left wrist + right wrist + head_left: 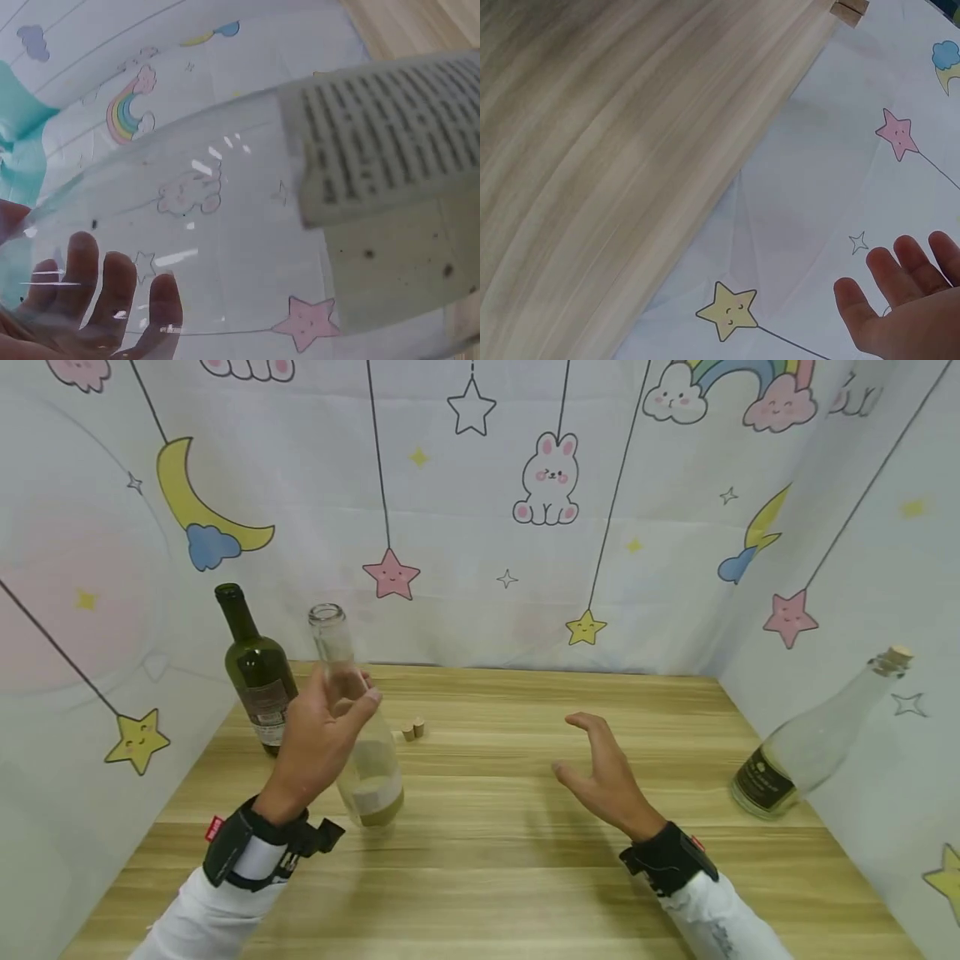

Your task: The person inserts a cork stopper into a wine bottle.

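A clear glass bottle [363,752] with an uncorked mouth is in my left hand [318,743], whose fingers and thumb wrap around it below the neck. Through the glass in the left wrist view, the fingers [118,281] show behind the bottle, beside a printed label [390,135]. My right hand [607,777] hovers over the table's right half, fingers loosely extended and holding nothing; the right wrist view shows its spread fingertips [891,266]. Two small corks [413,728] sit on the table just right of the clear bottle.
A dark green wine bottle [261,681] stands at the back left, behind my left hand. Another clear bottle [813,739] with a cork in its mouth stands near the right edge of the wooden table [480,860]. Patterned cloth walls [465,510] surround the table's back and sides.
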Tool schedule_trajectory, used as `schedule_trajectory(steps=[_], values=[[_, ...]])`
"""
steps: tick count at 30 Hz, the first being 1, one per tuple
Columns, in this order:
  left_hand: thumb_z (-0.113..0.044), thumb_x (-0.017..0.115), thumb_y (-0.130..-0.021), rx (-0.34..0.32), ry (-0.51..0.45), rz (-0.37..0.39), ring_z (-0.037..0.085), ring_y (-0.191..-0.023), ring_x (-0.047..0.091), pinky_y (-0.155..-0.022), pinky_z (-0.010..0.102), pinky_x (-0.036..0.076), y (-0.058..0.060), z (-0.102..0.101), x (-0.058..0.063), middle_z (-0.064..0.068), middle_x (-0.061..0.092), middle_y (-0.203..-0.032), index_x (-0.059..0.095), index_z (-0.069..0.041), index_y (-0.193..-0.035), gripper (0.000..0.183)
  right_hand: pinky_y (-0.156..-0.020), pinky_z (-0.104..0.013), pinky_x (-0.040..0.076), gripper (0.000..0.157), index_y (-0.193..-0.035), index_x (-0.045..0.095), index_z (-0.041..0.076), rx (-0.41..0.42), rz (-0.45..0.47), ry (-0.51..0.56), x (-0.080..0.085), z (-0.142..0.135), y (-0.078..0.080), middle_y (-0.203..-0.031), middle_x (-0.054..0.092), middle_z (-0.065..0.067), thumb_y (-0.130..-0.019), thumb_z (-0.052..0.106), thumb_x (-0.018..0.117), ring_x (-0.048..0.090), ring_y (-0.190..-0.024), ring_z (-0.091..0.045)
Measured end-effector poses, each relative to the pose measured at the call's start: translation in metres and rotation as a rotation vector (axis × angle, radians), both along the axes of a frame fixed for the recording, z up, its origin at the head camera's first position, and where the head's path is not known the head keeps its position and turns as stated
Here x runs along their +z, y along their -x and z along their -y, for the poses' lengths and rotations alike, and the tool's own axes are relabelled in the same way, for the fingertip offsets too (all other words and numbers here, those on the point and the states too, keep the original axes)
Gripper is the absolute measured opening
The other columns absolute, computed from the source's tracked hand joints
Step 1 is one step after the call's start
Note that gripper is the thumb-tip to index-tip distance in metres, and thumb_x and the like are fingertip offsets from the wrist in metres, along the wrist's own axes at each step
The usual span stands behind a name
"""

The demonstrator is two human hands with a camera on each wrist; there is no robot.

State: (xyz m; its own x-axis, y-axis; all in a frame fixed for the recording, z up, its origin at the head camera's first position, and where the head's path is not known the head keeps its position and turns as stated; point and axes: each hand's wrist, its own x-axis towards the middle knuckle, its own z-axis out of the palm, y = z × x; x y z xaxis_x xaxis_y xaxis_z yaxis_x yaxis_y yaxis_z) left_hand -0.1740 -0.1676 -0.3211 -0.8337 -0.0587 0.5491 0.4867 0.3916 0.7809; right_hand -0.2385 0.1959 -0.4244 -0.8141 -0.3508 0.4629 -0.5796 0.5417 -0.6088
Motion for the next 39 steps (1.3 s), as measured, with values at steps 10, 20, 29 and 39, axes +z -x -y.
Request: schedule_trajectory(steps=[10, 20, 29, 39], values=[[-0.009, 0.062, -0.099, -0.245, 0.04, 0.034, 0.022, -0.096, 0.066, -0.087, 0.052, 0.058, -0.015, -0.066, -0.012, 0.008, 0.062, -0.103, 0.049, -0.004, -0.119, 0.024, -0.108, -0.061, 0.037, 0.068, -0.144, 0.04, 0.003, 0.028, 0.011, -0.006, -0.001, 0.016, -0.003, -0.145, 0.043, -0.016, -0.086, 0.007, 0.075, 0.04, -0.137, -0.034], [-0.007, 0.063, -0.097, -0.388, 0.084, 0.009, 0.016, -0.095, 0.065, -0.086, 0.043, 0.058, -0.029, -0.103, -0.019, 0.005, 0.061, -0.103, 0.05, -0.006, -0.113, 0.02, -0.109, -0.062, 0.037, 0.069, -0.144, 0.039, 0.001, 0.101, -0.007, -0.017, 0.007, 0.037, 0.002, -0.145, 0.042, -0.018, -0.086, 0.006, 0.076, 0.04, -0.136, -0.035], [-0.007, 0.064, -0.096, -0.434, 0.094, 0.023, 0.016, -0.097, 0.066, -0.087, 0.04, 0.059, -0.034, -0.119, -0.025, 0.006, 0.065, -0.102, 0.051, -0.006, -0.11, 0.019, -0.11, -0.059, 0.038, 0.071, -0.143, 0.042, 0.003, 0.158, -0.053, -0.005, 0.002, 0.049, 0.002, -0.142, 0.046, -0.017, -0.081, 0.002, 0.077, 0.042, -0.135, -0.033], [-0.01, 0.065, -0.096, -0.446, 0.102, 0.041, 0.017, -0.094, 0.067, -0.082, 0.041, 0.06, -0.037, -0.123, -0.029, 0.009, 0.067, -0.101, 0.051, -0.005, -0.114, 0.023, -0.106, -0.054, 0.042, 0.071, -0.137, 0.045, 0.003, 0.189, -0.114, -0.019, -0.002, 0.059, 0.005, -0.134, 0.051, -0.016, -0.069, -0.011, 0.059, 0.047, -0.126, -0.028]])
